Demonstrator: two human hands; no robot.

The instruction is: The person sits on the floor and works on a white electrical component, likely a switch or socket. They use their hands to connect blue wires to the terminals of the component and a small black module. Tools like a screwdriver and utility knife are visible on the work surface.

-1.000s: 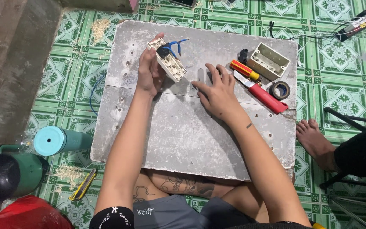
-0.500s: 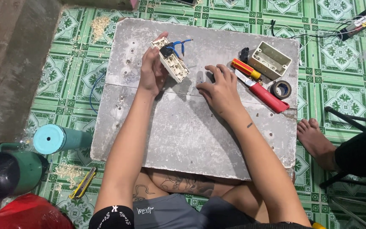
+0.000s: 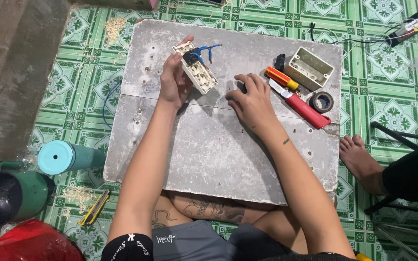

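Nearest me, my right hand [image 3: 252,101] lies on the grey slab bench [image 3: 218,154] with fingers curled over something small and dark; I cannot tell whether it grips it. Beyond it, my left hand [image 3: 174,79] is closed around the cream switch module [image 3: 197,72], held just above the bench. I judge it light, rigid plastic, best pinched by its long edges, clear of the springy blue wires [image 3: 206,50]. Farther right lie a red-handled knife [image 3: 303,106] and a tape roll [image 3: 321,101].

Beside your board you have a teal cylinder [image 3: 68,157] and a dark green jug [image 3: 8,195]. A yellow utility knife [image 3: 94,208] lies near them on the green tiled floor [image 3: 393,111].
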